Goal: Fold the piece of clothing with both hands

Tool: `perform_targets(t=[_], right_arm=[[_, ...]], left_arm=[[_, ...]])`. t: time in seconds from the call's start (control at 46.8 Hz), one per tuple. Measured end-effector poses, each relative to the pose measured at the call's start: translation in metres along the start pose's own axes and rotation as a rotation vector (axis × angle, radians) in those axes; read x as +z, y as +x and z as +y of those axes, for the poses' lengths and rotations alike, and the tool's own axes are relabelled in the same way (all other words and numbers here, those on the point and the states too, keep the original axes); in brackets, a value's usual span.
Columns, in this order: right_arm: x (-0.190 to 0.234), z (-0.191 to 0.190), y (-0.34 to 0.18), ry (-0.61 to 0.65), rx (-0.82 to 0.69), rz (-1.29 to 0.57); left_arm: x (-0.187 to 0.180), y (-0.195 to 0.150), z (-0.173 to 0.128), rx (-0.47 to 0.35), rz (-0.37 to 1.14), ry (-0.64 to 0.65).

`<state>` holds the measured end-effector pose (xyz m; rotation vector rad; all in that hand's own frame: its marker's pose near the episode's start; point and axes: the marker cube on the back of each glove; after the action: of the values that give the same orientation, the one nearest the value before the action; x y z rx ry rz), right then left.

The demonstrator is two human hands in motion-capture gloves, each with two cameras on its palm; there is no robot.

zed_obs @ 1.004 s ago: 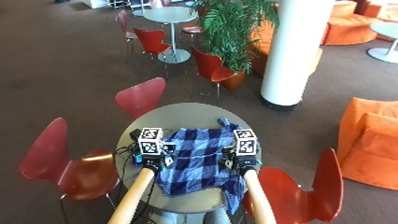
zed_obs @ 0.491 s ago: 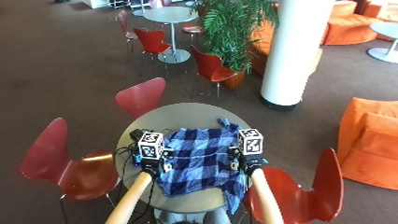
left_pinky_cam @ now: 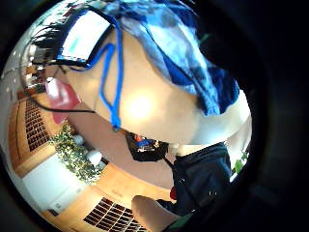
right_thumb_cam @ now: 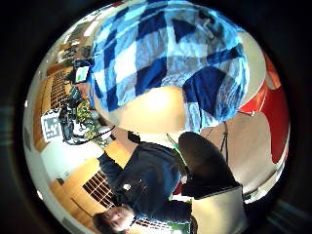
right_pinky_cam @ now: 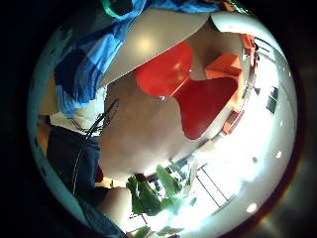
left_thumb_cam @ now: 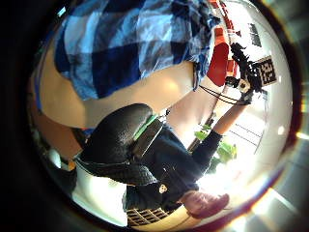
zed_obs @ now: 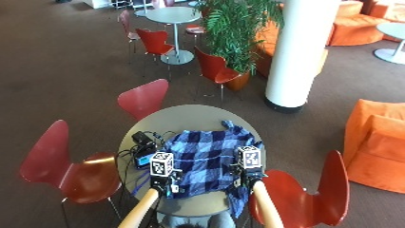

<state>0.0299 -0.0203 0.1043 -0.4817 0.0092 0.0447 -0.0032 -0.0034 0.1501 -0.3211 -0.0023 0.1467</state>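
Observation:
A blue and white checked garment (zed_obs: 212,152) lies spread on the round table (zed_obs: 183,116), one corner hanging over the near right rim. My left hand (zed_obs: 168,183) is at the garment's near left edge. My right hand (zed_obs: 248,176) is at its right edge, close to the table rim. Marker cubes hide both hands' fingers. The left thumb side palm view shows the garment (left_thumb_cam: 135,43) close by, with its hem on the tabletop. In the right thumb side palm view the checked cloth (right_thumb_cam: 165,53) spreads over the table. The hanging corner (right_pinky_cam: 84,64) shows in the right little finger side palm view.
A black device with cables (zed_obs: 144,142) and a blue cord (zed_obs: 140,164) lie on the table's left part. Red chairs stand at the left (zed_obs: 63,161), the far side (zed_obs: 144,97) and the near right (zed_obs: 316,194). A white pillar (zed_obs: 297,52) and an orange sofa (zed_obs: 380,142) stand farther off.
Both hands have drawn back along the garment's sides toward the table's near edge. The garment's outline looks about the same.

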Motion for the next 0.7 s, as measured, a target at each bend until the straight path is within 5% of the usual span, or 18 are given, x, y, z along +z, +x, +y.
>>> perform_targets(t=[0.085, 0.192, 0.427, 0.598, 0.705], right_arm=[[0.002, 0.022, -0.016, 0.118, -0.133, 0.026], [0.015, 0.032, -0.028, 0.085, -0.185, 0.078], [0.028, 0.008, -0.029, 0.094, -0.117, 0.090], [0.032, 0.030, -0.034, 0.028, -0.141, 0.097], [0.021, 0.018, -0.037, 0.271, -0.139, 0.140]], left_arm=[[0.017, 0.002, 0.002, -0.025, -0.017, -0.076], [0.011, 0.015, 0.039, -0.116, -0.048, -0.197], [0.013, 0.010, 0.030, -0.138, -0.086, -0.125], [0.016, 0.014, 0.024, -0.086, -0.125, -0.028], [0.050, -0.003, -0.028, -0.041, -0.177, 0.073]])
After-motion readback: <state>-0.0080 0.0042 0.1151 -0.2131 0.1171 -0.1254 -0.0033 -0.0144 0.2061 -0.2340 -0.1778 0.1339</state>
